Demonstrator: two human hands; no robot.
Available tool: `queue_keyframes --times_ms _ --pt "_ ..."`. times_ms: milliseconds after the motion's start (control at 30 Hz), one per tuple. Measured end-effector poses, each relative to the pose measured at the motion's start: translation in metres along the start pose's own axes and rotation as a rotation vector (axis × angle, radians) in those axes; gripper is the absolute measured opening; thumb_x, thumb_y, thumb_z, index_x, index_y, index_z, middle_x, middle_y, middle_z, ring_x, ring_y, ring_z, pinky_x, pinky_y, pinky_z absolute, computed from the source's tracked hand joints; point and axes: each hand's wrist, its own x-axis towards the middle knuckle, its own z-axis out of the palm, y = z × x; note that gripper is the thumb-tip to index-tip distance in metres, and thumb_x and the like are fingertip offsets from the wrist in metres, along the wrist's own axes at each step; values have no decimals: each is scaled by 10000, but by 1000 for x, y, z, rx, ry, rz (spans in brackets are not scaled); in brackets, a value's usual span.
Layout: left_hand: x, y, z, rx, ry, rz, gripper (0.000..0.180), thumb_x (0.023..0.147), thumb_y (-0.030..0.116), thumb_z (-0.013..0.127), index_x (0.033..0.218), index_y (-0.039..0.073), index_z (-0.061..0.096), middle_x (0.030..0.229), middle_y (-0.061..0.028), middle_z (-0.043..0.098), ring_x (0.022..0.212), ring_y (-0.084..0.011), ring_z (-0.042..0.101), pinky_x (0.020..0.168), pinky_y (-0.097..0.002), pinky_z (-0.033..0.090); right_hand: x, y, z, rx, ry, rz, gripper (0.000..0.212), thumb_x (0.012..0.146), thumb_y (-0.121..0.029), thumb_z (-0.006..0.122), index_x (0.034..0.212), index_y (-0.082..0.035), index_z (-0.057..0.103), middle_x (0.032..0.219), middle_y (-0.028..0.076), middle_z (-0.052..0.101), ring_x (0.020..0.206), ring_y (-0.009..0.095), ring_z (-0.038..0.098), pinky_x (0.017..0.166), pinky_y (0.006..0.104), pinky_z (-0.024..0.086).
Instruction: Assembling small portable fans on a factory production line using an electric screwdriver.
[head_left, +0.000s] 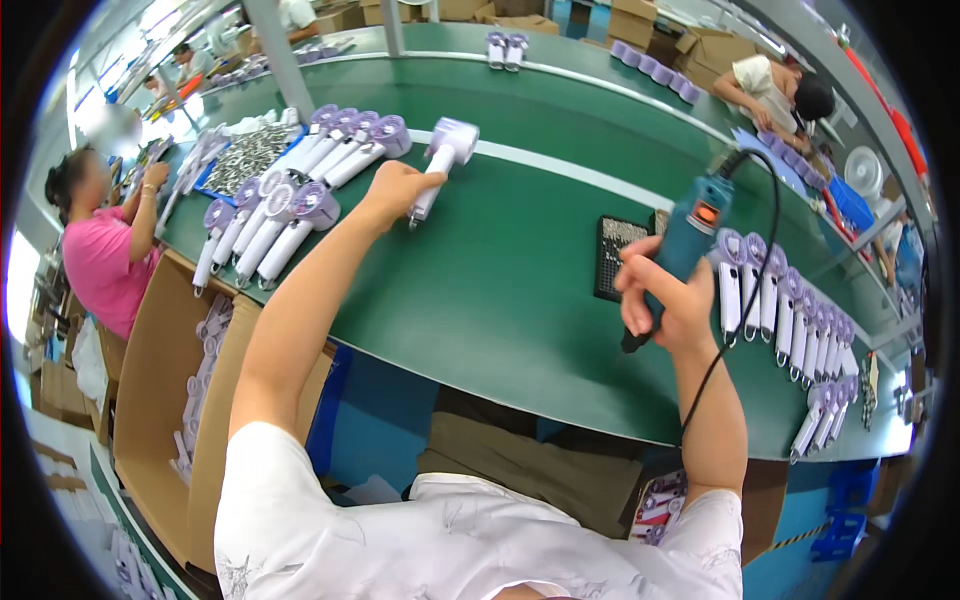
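Observation:
My left hand point(401, 190) is closed round the white handle of a handheld fan point(449, 152) with a lilac head, held over the green worktable. The fan is slightly smeared by motion. In my right hand point(672, 300) is a teal electric screwdriver point(693, 224) with an orange switch, its dark tip pointing down toward the table; a black cord point(772, 210) loops from its top past my wrist. Beyond the right hand lies a black tray point(607, 262) of small metal screws. Left of my left hand, several similar fans point(357, 150) lie in rows.
A blue tray point(203, 188) of metal parts stands at the left. Rows of fans point(790, 310) line the right side. A cardboard box point(160, 410) of white parts is beside my left arm. Co-workers sit at left point(108, 240) and far right point(765, 90).

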Motion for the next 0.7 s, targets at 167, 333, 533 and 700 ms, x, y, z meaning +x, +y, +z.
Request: queue_keyframes --times_ms 167,333,533,700 --pt "-70 40 63 -1006 -398 157 460 1037 252 570 1311 -117 561 1324 -202 636 1104 -246 661 966 -423 538 0 28 14 -52 144 200 314 866 -110 802 1082 84 681 812 138 709 448 134 588 409 287 456" --pt "-98 65 97 -1102 -625 254 501 1054 272 556 1363 -122 530 1410 -205 569 1239 -264 596 1069 -439 475 -6 36 18 -12 133 249 401 856 -172 827 1098 111 678 769 103 685 445 131 589 411 284 445" --pt "-97 78 111 -1113 -764 296 487 1048 243 576 1387 -103 518 1381 -201 584 1244 -259 595 1085 -439 468 -14 31 9 -54 143 229 347 878 -190 811 1064 85 706 765 87 695 441 120 585 416 269 451" --pt "-97 87 109 -686 -693 131 451 1018 232 646 1323 -93 571 1170 -157 694 1056 -232 699 959 -388 557 -14 31 12 -186 173 216 346 936 -246 766 1061 71 705 822 108 717 454 117 597 414 268 450"
